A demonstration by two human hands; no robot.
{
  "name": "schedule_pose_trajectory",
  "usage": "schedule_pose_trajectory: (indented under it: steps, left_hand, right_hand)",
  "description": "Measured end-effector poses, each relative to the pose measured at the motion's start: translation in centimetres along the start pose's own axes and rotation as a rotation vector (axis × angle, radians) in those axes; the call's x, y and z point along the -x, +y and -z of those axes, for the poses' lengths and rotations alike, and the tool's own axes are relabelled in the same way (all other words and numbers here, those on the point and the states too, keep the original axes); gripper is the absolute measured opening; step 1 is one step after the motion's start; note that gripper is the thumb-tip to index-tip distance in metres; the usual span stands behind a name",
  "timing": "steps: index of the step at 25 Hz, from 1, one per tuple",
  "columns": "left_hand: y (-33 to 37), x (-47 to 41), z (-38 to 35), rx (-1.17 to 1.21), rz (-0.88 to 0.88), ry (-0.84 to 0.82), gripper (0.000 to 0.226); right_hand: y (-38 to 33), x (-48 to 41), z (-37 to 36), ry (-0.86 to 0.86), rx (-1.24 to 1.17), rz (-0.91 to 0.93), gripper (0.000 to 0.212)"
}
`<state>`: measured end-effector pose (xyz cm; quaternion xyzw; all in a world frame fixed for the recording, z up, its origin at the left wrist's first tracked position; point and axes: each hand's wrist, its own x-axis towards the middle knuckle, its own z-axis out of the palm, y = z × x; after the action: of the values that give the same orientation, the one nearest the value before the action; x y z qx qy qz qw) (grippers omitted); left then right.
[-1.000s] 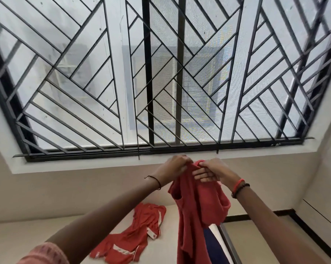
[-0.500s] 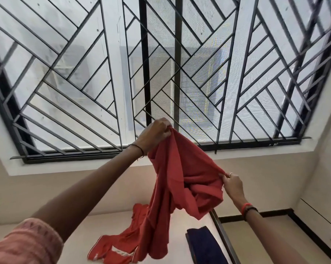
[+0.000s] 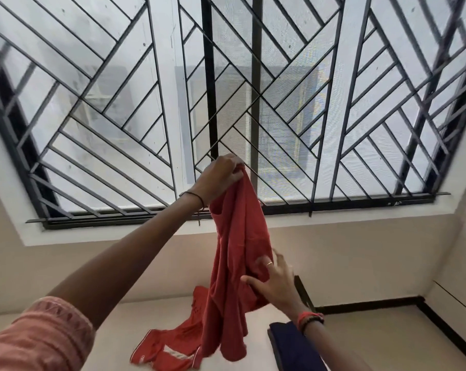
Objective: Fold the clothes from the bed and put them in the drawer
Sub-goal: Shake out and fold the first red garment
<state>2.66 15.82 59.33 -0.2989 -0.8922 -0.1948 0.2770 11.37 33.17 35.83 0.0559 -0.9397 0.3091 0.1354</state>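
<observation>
because the red garment [image 3: 234,253] hangs in long soft folds from a single pinch point, it reads as light, limp knit fabric with no stiffness of its own. the left hand [image 3: 221,174] is raised in front of the window grille [image 3: 280,108] with its fingers closed on the top edge of the cloth. the right hand [image 3: 270,281] is lower down, fingers spread and partly open, touching the bunched right side of the garment; whether it has a firm hold there cannot be told.

the garment is in the air above the bed [image 3: 114,333], its lower end hanging close to a second red garment with white trim [image 3: 167,349] that lies crumpled on the bed. a dark blue item [image 3: 290,344] lies just beside the right forearm.

handling notes:
- the cloth will not keep a shape; it needs two holds, well apart, on a seam or hem to spread flat.
- suitable hold points are likely the shoulder seams or the two corners of one edge.
- a hold on loose middle fabric would probably let the piece twist and bunch.
- it is not fragile and appears unlikely to slip from a closed pinch.
</observation>
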Motion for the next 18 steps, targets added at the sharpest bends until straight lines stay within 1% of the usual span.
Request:
schedule_pose_trajectory:
  steps: [1,2,4,5,6,8,11,12,13,15,17,18]
  left_hand:
    - [-0.1,0.0,0.3,0.002,-0.006,0.008,0.019]
    - [-0.2,-0.1,0.5,0.002,-0.016,0.016,0.019]
    - [-0.5,-0.2,1.0,-0.007,-0.017,0.021,0.019]
    - [-0.8,-0.3,1.2,-0.012,-0.01,0.024,0.019]
    - [-1.1,-0.2,1.5,-0.015,-0.005,0.033,0.018]
    - [-2.3,-0.2,2.1,-0.02,0.008,0.057,0.018]
    - [-4.1,0.1,2.6,-0.046,0.034,0.059,0.022]
    - [-4.3,0.1,2.5,-0.051,0.046,0.056,0.024]
    - [-4.2,0.0,2.4,-0.048,0.053,0.059,0.026]
    - [-3.7,-0.3,2.3,-0.024,0.048,0.077,0.025]
    - [-3.1,-0.8,2.6,-0.003,0.03,0.093,0.022]
    - [-2.9,-1.0,2.8,0.003,0.023,0.099,0.021]
  right_hand:
    - [0.1,0.2,-0.7,-0.072,0.003,-0.021,0.071]
    - [-0.1,0.2,-1.0,-0.122,-0.006,-0.027,0.063]
    - [-0.1,-0.3,-1.5,-0.148,-0.019,0.008,0.037]
    - [-0.2,-0.5,-1.4,-0.163,0.0,0.036,0.03]
    - [0.0,-0.7,-1.0,-0.179,0.025,0.04,0.029]
    - [2.0,-1.3,-0.2,-0.147,0.028,-0.034,0.03]
    - [3.8,-3.0,1.5,-0.007,-0.011,-0.234,0.026]
    - [4.0,-3.4,2.0,0.012,0.06,-0.244,0.03]
    - [3.6,-3.6,2.6,-0.008,0.083,-0.279,0.038]
    - [3.0,-4.2,3.5,-0.101,-0.039,-0.369,0.056]
    - [2.9,-4.7,3.4,-0.142,-0.201,-0.414,0.086]
    - [2.9,-5.0,3.0,-0.146,-0.22,-0.398,0.107]
